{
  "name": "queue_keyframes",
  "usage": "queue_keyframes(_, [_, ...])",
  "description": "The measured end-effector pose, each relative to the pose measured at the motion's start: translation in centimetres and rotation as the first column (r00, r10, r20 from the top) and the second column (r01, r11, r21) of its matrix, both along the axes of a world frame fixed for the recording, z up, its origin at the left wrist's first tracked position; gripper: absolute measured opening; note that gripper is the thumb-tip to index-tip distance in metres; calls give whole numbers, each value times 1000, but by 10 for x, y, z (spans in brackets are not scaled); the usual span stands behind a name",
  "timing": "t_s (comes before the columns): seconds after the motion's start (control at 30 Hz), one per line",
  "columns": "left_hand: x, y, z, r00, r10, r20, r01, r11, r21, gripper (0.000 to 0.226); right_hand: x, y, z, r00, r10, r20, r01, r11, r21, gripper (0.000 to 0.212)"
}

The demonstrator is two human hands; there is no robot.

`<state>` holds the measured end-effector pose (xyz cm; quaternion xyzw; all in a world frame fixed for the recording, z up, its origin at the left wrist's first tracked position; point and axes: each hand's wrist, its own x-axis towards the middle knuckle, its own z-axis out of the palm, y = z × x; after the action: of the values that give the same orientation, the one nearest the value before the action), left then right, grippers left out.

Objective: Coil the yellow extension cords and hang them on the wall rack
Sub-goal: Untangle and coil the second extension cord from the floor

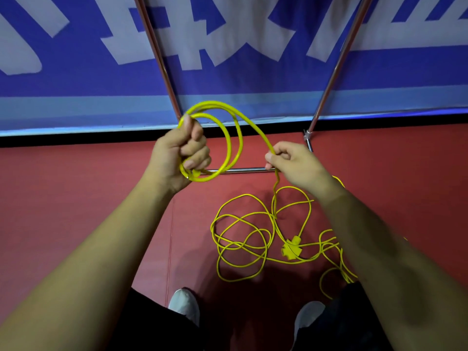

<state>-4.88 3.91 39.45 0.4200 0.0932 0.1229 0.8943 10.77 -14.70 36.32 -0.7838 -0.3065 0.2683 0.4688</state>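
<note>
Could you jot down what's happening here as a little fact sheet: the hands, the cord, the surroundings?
left hand: grips a small coil of yellow cord
right hand: fingers pinch the strand leaving the coil
loose cord: tangled loops on the red floor, with a yellow plug block
behind: metal frame in front of a blue banner
progress: coiling begun, most cord still on the floor

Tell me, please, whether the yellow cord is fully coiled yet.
Partly coiled: the left hand holds a few loops of the yellow cord; the rest lies spread on the red floor.
</note>
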Motion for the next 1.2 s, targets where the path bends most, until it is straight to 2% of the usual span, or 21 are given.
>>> queue_keyframes(0.1, [-1,7,0,993,97,67,-88,988,-128,40,-8,4,-7,993,37,-110,-37,999,1,12])
queue_keyframes(0.2, [1,9,-2,986,149,79,-129,967,-221,42,-19,8,-14,994,84,-74,-88,995,-50,25])
queue_keyframes(0.4, [0,13,-4,976,187,110,-143,937,-319,48,-18,14,-25,997,-81,6,81,996,-27,34])
queue_keyframes(0.5, [1,14,-4,964,235,123,-180,921,-346,48,-23,22,-29,991,-119,-63,119,993,1,30])
queue_keyframes(0.6, [1,19,-2,951,285,118,-222,899,-378,48,-30,22,-23,991,-53,-125,60,997,54,26])
queue_keyframes(0.67, [1,22,-2,948,297,112,-235,893,-383,46,-34,18,-22,994,16,-108,-7,997,82,23])
queue_keyframes(0.73, [2,21,-2,947,307,92,-254,894,-369,44,-36,16,-28,996,44,-80,-42,999,32,26])
queue_keyframes(0.83, [3,17,-4,950,306,62,-271,908,-319,42,-36,20,-43,999,-39,-38,36,996,-78,21])
queue_keyframes(0.93, [5,13,-4,955,297,30,-282,932,-227,40,-39,24,-45,991,-110,-78,101,989,-112,15])
queue_keyframes(1.03, [6,11,-2,952,306,3,-301,940,-160,38,-53,24,-35,991,24,-131,-29,999,-35,19])
queue_keyframes(1.1, [5,11,-1,949,316,1,-311,934,-174,38,-60,22,-33,991,131,24,-130,990,-61,20])
queue_keyframes(1.17, [6,11,-1,947,320,6,-314,930,-189,37,-62,22,-32,945,254,208,-220,960,-171,25])
queue_keyframes(1.2, [7,10,-1,949,313,16,-305,933,-193,35,-62,22,-31,926,308,217,-253,936,-245,26])
